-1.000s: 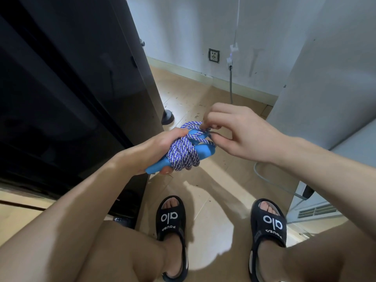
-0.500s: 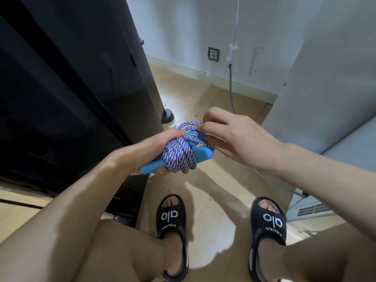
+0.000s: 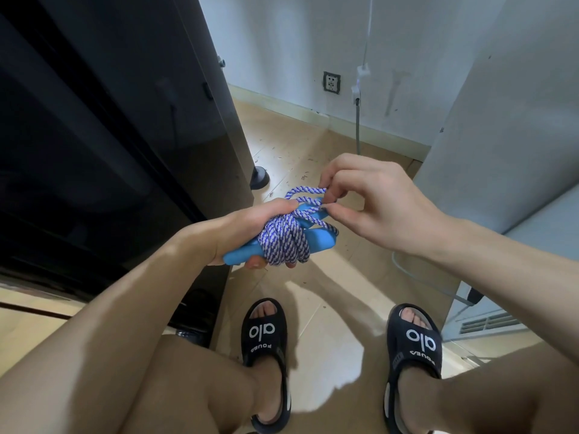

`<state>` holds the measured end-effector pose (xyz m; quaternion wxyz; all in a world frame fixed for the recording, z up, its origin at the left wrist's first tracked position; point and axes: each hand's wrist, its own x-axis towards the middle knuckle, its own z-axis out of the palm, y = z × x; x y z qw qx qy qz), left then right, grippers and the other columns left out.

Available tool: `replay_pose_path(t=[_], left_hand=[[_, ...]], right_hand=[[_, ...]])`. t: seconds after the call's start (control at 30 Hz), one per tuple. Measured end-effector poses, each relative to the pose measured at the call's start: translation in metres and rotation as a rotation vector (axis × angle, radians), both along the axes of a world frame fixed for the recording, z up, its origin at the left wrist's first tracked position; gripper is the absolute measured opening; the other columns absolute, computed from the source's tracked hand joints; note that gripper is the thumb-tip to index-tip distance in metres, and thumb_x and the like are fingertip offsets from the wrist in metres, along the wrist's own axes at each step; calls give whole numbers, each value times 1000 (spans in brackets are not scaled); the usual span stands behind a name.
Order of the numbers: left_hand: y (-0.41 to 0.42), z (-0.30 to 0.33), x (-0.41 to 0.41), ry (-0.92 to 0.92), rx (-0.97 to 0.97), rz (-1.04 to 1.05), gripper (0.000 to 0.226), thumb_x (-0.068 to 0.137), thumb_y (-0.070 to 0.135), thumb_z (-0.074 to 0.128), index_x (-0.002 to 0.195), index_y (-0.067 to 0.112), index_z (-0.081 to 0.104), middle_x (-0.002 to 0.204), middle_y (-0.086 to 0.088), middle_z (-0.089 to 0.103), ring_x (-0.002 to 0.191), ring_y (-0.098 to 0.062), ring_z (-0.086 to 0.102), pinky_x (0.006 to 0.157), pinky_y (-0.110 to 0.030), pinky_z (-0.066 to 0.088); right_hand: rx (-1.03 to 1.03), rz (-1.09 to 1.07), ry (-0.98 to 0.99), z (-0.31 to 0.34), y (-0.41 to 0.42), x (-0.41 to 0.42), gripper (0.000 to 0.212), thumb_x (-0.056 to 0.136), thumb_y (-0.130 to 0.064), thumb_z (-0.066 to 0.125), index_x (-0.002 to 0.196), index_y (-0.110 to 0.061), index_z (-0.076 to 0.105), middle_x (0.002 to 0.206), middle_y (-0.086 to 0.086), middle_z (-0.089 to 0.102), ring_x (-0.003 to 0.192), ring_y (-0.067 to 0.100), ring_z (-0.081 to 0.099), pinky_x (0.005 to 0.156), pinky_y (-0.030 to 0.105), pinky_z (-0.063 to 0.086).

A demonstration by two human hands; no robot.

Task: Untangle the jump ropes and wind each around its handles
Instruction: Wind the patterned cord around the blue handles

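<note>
one head-worn wide-angle view looks steeply down and forward, close above the blue handles (image 3: pixel 316 242), floor (image 3: pixel 329 277) beyond them.

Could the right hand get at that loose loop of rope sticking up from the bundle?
Probably yes. The right hand already pinches the rope at its loose loop, with nothing between them, while the left hand grips the blue handles.

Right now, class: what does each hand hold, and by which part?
The left hand grips the blue handles around the wound rope. The right hand pinches a loose rope loop at the bundle's top.
</note>
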<state>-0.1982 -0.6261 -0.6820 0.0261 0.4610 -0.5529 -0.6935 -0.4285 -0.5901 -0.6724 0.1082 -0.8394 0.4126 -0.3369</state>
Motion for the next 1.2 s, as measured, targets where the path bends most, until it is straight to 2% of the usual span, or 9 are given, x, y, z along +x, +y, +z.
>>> replay_pose_path(t=[0.13,0.4,0.5,0.6,0.73,0.83,0.93,1.1,1.2], left_hand=[[-2,0,0,28,22,35,70,100,61,35,103,-1,68,86,-29,66,35,-14,44,34,-19,36],[1,3,0,68,49,104,65,101,60,35,89,13,78,88,-28,68,39,-19,43,34,-18,35],[2,3,-3,80,39,122,64,101,61,36,95,11,76,89,-27,68,42,-21,45,35,-18,35],[1,3,-6,70,21,130,66,101,60,36,101,5,71,88,-25,69,36,-15,46,34,-18,36],[3,4,-10,45,-20,116,67,103,59,34,109,1,66,90,-24,69,36,-13,45,35,-19,36],[5,5,-13,27,-39,132,66,103,58,34,111,-1,64,90,-24,69,37,-13,47,35,-20,36],[6,6,-15,1,-62,170,64,104,56,35,108,0,65,88,-24,70,39,-14,50,35,-20,37],[6,5,-15,-5,-64,196,64,104,56,36,114,-2,62,86,-24,69,40,-14,54,35,-20,39],[5,3,-13,-26,-72,194,65,103,58,37,109,0,65,83,-25,69,38,-15,49,36,-21,39]], right_hand=[[-16,0,6,-2,4,0,8,80,-1,69,74,-6,67,96,1,64,81,18,60,74,31,49],[8,-35,84,-19,9,3,11,85,-13,63,89,-8,71,108,2,58,90,22,62,76,38,52],[45,-99,-4,-22,9,8,11,82,-14,68,92,-10,70,105,0,56,88,17,58,79,35,50],[94,-168,-99,-25,10,15,7,84,-17,71,87,-12,67,97,-1,55,80,13,56,78,33,50],[130,-207,-154,-29,9,19,11,83,-16,72,80,-15,61,88,-2,56,77,15,58,76,38,51],[116,-236,-146,-31,11,22,13,85,-20,69,85,-17,56,85,-3,58,78,19,58,73,42,51],[143,-275,-156,-34,12,27,15,89,-22,65,95,-20,52,90,-7,61,83,19,61,75,44,51],[238,-312,-252,-35,12,32,9,91,-16,60,99,-20,57,91,-10,66,88,12,64,81,39,51],[322,-321,-292,-33,10,33,13,88,-18,64,97,-24,57,90,-12,66,89,5,63,82,31,51]])
